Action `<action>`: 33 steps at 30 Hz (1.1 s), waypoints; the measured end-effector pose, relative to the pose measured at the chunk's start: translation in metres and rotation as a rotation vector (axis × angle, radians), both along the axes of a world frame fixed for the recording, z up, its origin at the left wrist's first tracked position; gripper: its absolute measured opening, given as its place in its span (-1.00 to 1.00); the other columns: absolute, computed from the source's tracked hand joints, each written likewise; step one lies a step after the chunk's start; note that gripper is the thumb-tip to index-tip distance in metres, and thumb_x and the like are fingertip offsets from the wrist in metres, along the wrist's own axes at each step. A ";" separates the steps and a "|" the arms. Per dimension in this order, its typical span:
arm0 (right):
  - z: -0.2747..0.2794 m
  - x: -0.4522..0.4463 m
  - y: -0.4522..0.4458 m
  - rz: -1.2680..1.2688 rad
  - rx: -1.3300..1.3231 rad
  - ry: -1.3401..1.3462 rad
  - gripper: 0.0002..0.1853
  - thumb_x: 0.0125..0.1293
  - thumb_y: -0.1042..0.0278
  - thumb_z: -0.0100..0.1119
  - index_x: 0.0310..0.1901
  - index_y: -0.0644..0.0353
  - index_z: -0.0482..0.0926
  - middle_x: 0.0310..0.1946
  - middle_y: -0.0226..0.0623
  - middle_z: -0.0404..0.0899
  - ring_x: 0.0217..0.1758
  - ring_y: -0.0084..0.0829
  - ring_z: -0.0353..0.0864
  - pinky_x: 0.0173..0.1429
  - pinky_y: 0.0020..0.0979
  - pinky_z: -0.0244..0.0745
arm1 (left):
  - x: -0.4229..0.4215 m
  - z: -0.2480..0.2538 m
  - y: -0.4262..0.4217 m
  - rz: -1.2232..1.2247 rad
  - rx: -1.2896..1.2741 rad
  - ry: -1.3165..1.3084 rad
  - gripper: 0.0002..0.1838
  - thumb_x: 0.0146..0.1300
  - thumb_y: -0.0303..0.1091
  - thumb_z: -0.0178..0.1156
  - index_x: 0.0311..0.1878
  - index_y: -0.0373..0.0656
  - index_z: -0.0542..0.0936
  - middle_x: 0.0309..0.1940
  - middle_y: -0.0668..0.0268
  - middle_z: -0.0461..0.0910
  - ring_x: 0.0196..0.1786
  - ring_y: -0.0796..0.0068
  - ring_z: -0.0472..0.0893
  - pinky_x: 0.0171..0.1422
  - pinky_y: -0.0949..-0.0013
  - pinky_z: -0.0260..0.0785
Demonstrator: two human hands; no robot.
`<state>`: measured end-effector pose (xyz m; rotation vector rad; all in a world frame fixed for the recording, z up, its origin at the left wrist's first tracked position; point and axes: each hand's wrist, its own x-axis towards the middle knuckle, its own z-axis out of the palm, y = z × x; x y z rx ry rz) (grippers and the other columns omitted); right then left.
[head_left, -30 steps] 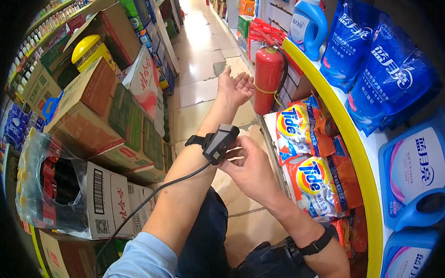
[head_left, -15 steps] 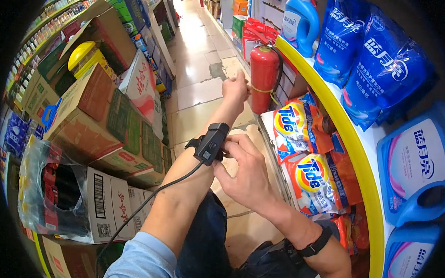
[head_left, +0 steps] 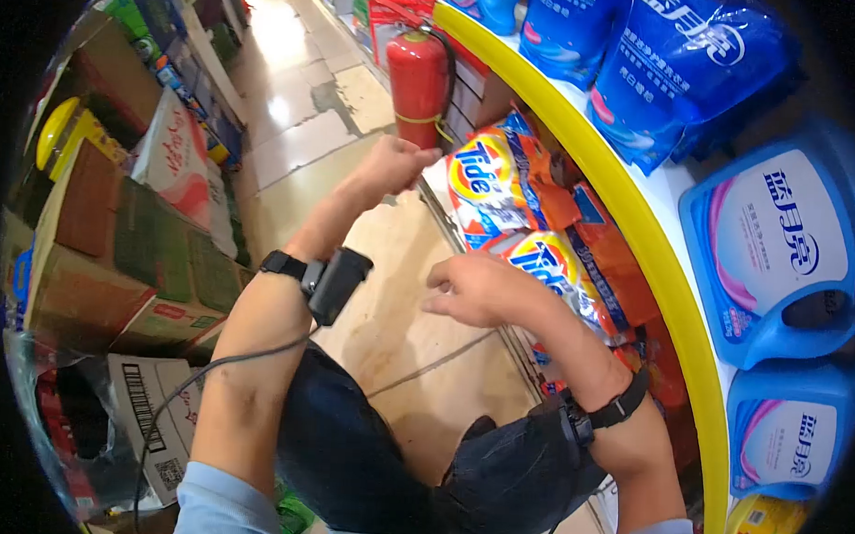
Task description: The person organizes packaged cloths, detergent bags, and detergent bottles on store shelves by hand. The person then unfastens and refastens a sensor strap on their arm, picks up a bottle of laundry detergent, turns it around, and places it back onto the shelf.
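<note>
My left hand (head_left: 393, 167) is closed into a loose fist with the thumb out, in front of the red fire extinguisher (head_left: 417, 83) and near a Tide detergent bag (head_left: 482, 175). I see nothing in it. A black box-shaped device (head_left: 339, 286) is strapped to my left forearm, and a dark cable (head_left: 245, 358) runs from it. Lower down, my right hand (head_left: 478, 289) hangs over the floor with its fingers loosely bent and apart, holding nothing visible. It partly covers a second Tide bag (head_left: 550, 262). My right wrist area carries a black band (head_left: 621, 401).
A curved shelf with a yellow edge (head_left: 627, 213) bounds the right side. On it stand blue detergent pouches (head_left: 684, 69) and blue handled bottles (head_left: 777, 242). Stacked cartons (head_left: 155, 248) line the left. The tiled floor (head_left: 304, 150) runs between them.
My right hand has left the device on my left forearm and moved apart from it. My left arm has swung left and lower. The view has shifted to the right and down.
</note>
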<state>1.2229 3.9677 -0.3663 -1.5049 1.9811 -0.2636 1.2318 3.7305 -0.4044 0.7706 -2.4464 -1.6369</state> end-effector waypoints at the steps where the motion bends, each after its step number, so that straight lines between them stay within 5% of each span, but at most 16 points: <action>1: -0.002 -0.004 0.010 -0.014 0.023 -0.001 -0.50 0.28 0.02 0.25 0.04 0.32 0.65 -0.07 0.02 0.69 0.03 -0.06 0.69 0.18 -0.16 0.53 | -0.003 -0.007 0.017 -0.040 -0.243 -0.005 -0.70 0.22 -0.22 0.36 -0.53 -0.20 0.60 -0.72 0.46 0.40 -0.58 0.58 0.44 -0.50 0.31 0.26; 2: -0.001 -0.010 0.017 -0.052 0.052 0.060 -0.49 0.27 0.02 0.26 0.04 0.32 0.65 -0.08 0.02 0.70 0.03 -0.05 0.68 0.18 -0.16 0.53 | -0.004 -0.010 0.028 -0.220 -0.298 0.070 -0.76 0.16 -0.25 0.38 -0.45 -0.20 0.60 -0.66 0.43 0.46 -0.52 0.63 0.46 -0.42 0.36 0.31; 3: 0.002 -0.017 0.020 -0.085 0.076 0.126 -0.49 0.27 0.02 0.27 0.04 0.32 0.65 -0.09 0.01 0.70 0.03 -0.04 0.68 0.18 -0.15 0.53 | -0.007 -0.010 0.034 -0.453 -0.299 0.001 -0.50 0.09 -0.11 0.47 0.01 -0.20 0.62 -0.24 0.16 0.63 -0.16 0.41 0.62 -0.08 0.26 0.48; 5: 0.006 -0.029 0.025 -0.115 0.174 0.135 -0.46 0.24 -0.01 0.29 0.07 0.30 0.64 -0.03 0.02 0.68 0.08 -0.03 0.66 0.21 -0.14 0.51 | 0.005 -0.003 0.063 -0.452 -0.398 0.057 0.04 -0.04 0.08 0.56 0.47 -0.12 0.28 0.32 -0.10 0.35 0.33 0.07 0.43 0.37 0.12 0.34; 7: -0.004 -0.046 0.035 -0.224 -0.064 0.217 -0.54 0.14 0.00 0.36 -0.19 0.32 0.68 -0.20 0.09 0.69 -0.03 0.09 0.66 0.13 -0.07 0.53 | -0.007 -0.012 0.063 -0.415 -0.452 -0.001 0.43 -0.23 0.26 0.59 0.61 -0.03 -0.09 0.54 -0.32 -0.22 0.50 -0.28 0.18 0.55 0.02 0.17; 8: 0.002 -0.052 0.034 -0.288 -0.052 0.162 -0.48 0.09 0.06 0.41 -0.06 0.35 0.64 -0.08 0.16 0.65 0.07 0.10 0.62 0.20 -0.06 0.50 | -0.011 -0.023 0.060 -0.373 -0.451 0.124 0.32 -0.20 0.28 0.56 0.57 -0.08 0.08 0.50 -0.29 0.05 0.47 -0.17 0.30 0.50 0.06 0.24; 9: 0.000 -0.060 0.034 -0.289 -0.064 0.191 -0.48 0.09 0.06 0.41 -0.06 0.35 0.64 -0.08 0.16 0.65 0.07 0.10 0.62 0.20 -0.06 0.50 | -0.018 -0.030 0.052 -0.412 -0.396 0.131 -0.08 -0.09 0.21 0.52 0.30 -0.14 0.50 0.16 -0.15 0.55 0.24 -0.04 0.57 0.31 0.08 0.43; 11: -0.024 -0.083 0.042 -0.499 -0.152 0.356 -0.37 0.10 0.04 0.44 0.06 0.38 0.56 0.03 0.14 0.62 0.18 0.05 0.58 0.32 -0.12 0.43 | -0.032 -0.019 0.056 -0.378 -0.334 -0.130 -0.53 0.03 0.05 0.46 -0.18 -0.16 0.71 -0.29 0.04 0.72 -0.10 0.03 0.71 0.03 0.07 0.55; 13: -0.023 -0.083 0.046 -0.690 -0.071 0.438 -0.38 0.13 0.01 0.42 0.07 0.39 0.56 0.05 0.20 0.61 0.16 0.10 0.61 0.27 -0.06 0.48 | -0.033 -0.022 0.073 -0.172 -0.554 0.083 -0.67 0.07 -0.06 0.41 -0.40 -0.17 0.67 -0.43 0.07 0.69 -0.27 0.03 0.71 -0.13 0.03 0.55; 17: -0.037 -0.096 0.051 -0.697 0.214 0.392 -0.50 0.12 -0.09 0.42 -0.21 0.28 0.75 -0.19 0.05 0.72 -0.09 -0.01 0.74 0.08 -0.10 0.59 | -0.033 0.019 0.073 0.006 -0.703 0.169 -0.69 0.09 -0.11 0.40 -0.30 -0.17 0.66 -0.25 0.04 0.69 -0.15 0.04 0.71 -0.08 0.03 0.55; 19: -0.027 -0.086 0.051 -0.707 0.070 0.281 -0.39 0.15 -0.11 0.39 0.01 0.32 0.66 -0.05 0.10 0.68 0.06 -0.03 0.68 0.18 -0.13 0.55 | -0.033 0.050 0.056 0.264 -0.740 0.447 -0.76 0.18 -0.20 0.33 -0.25 -0.20 0.65 -0.18 0.04 0.67 -0.14 0.06 0.70 -0.08 0.05 0.54; 22: -0.028 -0.087 0.046 -0.636 0.108 0.419 -0.32 0.16 -0.14 0.38 0.10 0.32 0.60 0.02 0.12 0.65 0.13 -0.05 0.65 0.22 -0.15 0.51 | -0.017 0.131 0.048 0.371 -0.381 0.804 -0.82 0.28 -0.31 0.25 -0.20 -0.24 0.65 -0.30 0.06 0.69 -0.25 0.20 0.71 -0.14 0.21 0.54; 24: -0.017 -0.087 0.043 -0.474 0.151 0.127 -0.33 0.18 -0.19 0.34 0.09 0.28 0.62 0.01 0.06 0.66 0.13 -0.06 0.65 0.21 -0.16 0.50 | -0.009 0.171 0.053 0.305 -0.117 0.890 -0.77 0.31 -0.30 0.27 -0.17 -0.31 0.64 -0.38 0.16 0.71 -0.33 0.47 0.70 -0.19 0.39 0.51; 27: -0.032 -0.096 0.034 -0.337 0.207 0.052 -0.34 0.21 -0.23 0.30 0.09 0.23 0.63 0.01 0.01 0.67 0.13 -0.06 0.64 0.21 -0.19 0.50 | -0.021 0.176 0.055 0.185 -0.083 0.959 -0.74 0.31 -0.30 0.28 -0.14 -0.35 0.64 -0.36 0.22 0.71 -0.31 0.54 0.68 -0.19 0.42 0.51; 33: -0.018 -0.074 0.022 -0.301 0.168 0.206 -0.36 0.28 -0.24 0.21 0.12 0.19 0.61 0.06 -0.01 0.66 0.15 -0.06 0.63 0.24 -0.14 0.48 | -0.060 0.159 0.061 0.279 -0.263 1.070 -0.71 0.26 -0.31 0.33 -0.08 -0.34 0.65 -0.38 0.10 0.71 -0.33 0.30 0.73 -0.16 0.32 0.53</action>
